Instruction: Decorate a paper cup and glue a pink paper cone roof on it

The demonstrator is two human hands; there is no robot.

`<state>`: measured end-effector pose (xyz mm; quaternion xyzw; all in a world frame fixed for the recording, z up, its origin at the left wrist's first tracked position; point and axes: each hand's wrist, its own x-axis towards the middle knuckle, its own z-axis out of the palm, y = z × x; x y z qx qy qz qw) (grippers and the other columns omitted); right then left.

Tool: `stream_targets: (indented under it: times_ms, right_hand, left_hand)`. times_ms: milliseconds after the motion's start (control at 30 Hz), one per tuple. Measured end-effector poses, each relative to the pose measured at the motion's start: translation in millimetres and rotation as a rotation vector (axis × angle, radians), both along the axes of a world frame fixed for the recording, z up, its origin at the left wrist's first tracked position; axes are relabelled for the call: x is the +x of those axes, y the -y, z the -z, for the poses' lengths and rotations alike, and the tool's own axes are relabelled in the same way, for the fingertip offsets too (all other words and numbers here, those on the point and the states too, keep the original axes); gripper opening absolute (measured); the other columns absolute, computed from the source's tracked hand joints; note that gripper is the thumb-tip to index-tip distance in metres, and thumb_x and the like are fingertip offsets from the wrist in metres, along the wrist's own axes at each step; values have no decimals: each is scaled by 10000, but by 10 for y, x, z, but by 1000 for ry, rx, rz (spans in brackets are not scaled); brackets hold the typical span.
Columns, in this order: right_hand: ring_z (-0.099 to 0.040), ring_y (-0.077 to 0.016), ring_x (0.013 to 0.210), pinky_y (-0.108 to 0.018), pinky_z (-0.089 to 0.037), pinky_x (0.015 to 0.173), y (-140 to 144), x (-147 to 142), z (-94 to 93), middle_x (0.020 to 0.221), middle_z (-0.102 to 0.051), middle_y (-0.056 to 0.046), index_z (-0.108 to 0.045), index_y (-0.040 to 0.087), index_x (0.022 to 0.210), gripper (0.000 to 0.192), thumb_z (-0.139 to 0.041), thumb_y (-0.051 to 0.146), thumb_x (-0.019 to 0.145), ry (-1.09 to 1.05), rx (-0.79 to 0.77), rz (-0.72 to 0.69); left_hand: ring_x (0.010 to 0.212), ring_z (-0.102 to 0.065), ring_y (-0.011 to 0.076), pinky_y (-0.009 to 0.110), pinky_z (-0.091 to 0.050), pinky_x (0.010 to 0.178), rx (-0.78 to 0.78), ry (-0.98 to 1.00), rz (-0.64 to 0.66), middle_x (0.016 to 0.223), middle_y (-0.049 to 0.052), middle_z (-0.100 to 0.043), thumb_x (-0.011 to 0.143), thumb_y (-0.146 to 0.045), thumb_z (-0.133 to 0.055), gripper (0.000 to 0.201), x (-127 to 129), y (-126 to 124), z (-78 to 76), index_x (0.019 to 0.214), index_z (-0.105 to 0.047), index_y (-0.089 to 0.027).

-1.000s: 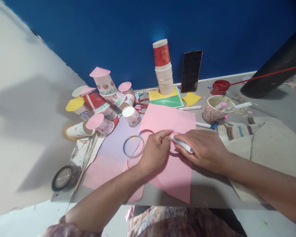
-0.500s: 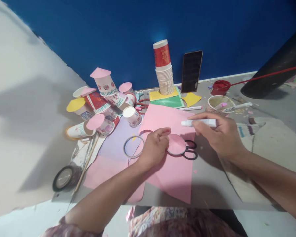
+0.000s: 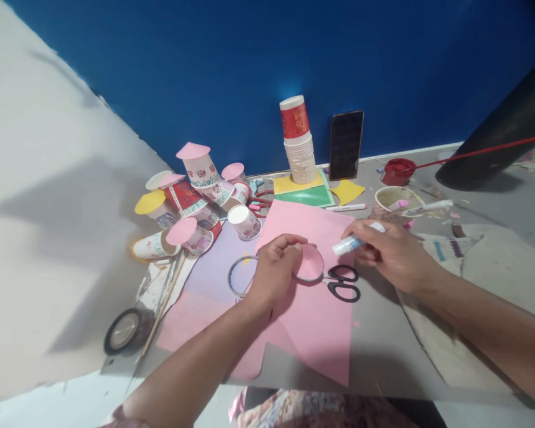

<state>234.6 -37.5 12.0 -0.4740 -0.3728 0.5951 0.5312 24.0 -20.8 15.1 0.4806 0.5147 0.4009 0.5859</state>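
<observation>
- Head view, frame centre: left hand (image 3: 274, 270) pressed flat, fingers together, on pink paper sheet (image 3: 314, 324) beside traced circle (image 3: 311, 261).
- Right of centre: right hand (image 3: 390, 252) clamped on white marker (image 3: 354, 241), above black scissors (image 3: 344, 282).

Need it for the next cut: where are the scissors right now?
Head view: the scissors lie on the table right of centre, handles just right of the pink disc under the left hand, below the right hand.

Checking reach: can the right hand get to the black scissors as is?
Probably yes. The scissors lie bare on the table, just below the right hand, with nothing over them. But that hand already grips a white marker, so its fingers aren't free.
</observation>
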Motion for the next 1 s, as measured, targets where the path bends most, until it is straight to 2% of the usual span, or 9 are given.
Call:
stream_targets:
  times_ms: [133, 233, 333, 400, 467, 567, 700, 900, 1000]
  right_hand:
    - [-307, -69, 473, -253, -231, 468, 6, 2, -10, 501, -377, 75, -744, 172, 759, 471, -832, 635, 778, 24, -26, -74]
    - [-330, -69, 471, -255, -217, 473, 7, -5, -27, 497, -402, 68, -744, 164, 741, 498, -844, 651, 750, 39, -42, -98]
    - [-330, -68, 467, -254, -208, 469, 5, -16, -42, 491, -404, 71, -730, 159, 733, 536, -853, 681, 712, 41, -40, -100]
    - [-326, -68, 462, -250, -206, 466, 0, -18, -45, 483, -398, 74, -723, 157, 740, 552, -849, 693, 706, 31, -46, -113]
    - [-321, -68, 457, -247, -198, 462, -8, -17, -44, 475, -389, 78, -718, 155, 747, 562, -851, 699, 697, 16, -55, -123]
    - [-329, -67, 462, -245, -184, 466, -24, -11, -43, 489, -410, 70, -706, 153, 738, 552, -860, 681, 697, -4, -57, -114]
    - [-328, -66, 465, -244, -182, 470, -42, -3, -50, 499, -416, 70, -695, 158, 725, 540, -865, 669, 698, -23, -53, -99]
    - [-324, -58, 452, -234, -189, 466, -37, 8, -52, 486, -419, 81, -709, 148, 758, 575, -850, 703, 706, -27, -56, -101]
    - [-330, -58, 432, -237, -245, 459, -27, 16, -20, 499, -521, 58, -743, 143, 917, 605, -790, 728, 770, -38, -38, -119]
  left_hand:
    - [1034, -714, 232, 344, -545, 931, 256, -129, -36, 1127, 79, -780, 894, -283, -666, 134, -39, -25, -92, 943, -768, -213]
    - [1126, -663, 252, 371, -548, 980, 469, -226, -188, 1179, 74, -715, 902, -293, -675, 108, -176, -133, -196, 985, -723, -244]
    - [1314, -550, 300, 444, -480, 1110, 678, -431, -365, 1373, 112, -592, 854, -262, -729, 381, -405, -327, -245, 1222, -628, -263]
    - [1421, -460, 357, 507, -435, 1150, 639, -540, -434, 1472, 164, -504, 765, -230, -790, 634, -569, -472, -205, 1350, -548, -245]
    - [1444, -442, 392, 560, -391, 1181, 535, -572, -452, 1484, 190, -490, 708, -238, -818, 744, -709, -600, -118, 1384, -509, -212]
    - [1401, -490, 384, 580, -364, 1193, 413, -541, -411, 1422, 154, -566, 680, -271, -837, 726, -843, -728, 24, 1339, -540, -220]
    - [1261, -588, 348, 532, -454, 1109, 403, -501, -375, 1280, 127, -635, 666, -256, -815, 575, -881, -799, 111, 1214, -645, -213]
    - [1096, -656, 295, 448, -534, 974, 411, -427, -390, 1152, 107, -696, 707, -320, -793, 492, -834, -757, -3, 1160, -658, -185]
    - [988, -679, 239, 377, -549, 896, 401, -230, -365, 1110, 87, -724, 743, -345, -804, 502, -787, -648, -162, 1194, -649, -189]
